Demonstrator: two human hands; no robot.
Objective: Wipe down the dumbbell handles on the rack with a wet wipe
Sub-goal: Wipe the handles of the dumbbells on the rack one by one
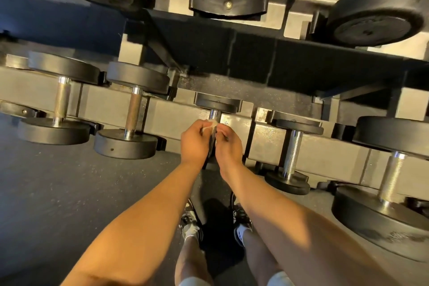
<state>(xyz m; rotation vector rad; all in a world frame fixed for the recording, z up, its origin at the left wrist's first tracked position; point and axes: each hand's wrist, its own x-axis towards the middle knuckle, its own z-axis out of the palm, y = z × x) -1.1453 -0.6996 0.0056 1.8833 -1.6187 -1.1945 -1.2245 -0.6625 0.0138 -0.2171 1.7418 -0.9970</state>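
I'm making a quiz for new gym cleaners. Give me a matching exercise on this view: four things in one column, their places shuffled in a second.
Things
1. wet wipe
2. brownish-handled dumbbell
3. biggest lower-row dumbbell
4. shoes

Places
A. far right end of the rack
B. on the floor, bottom of the view
C. pinched between the left hand and right hand
D. on the lower row, left of the hands

Pairs: 1-C, 2-D, 3-A, 4-B
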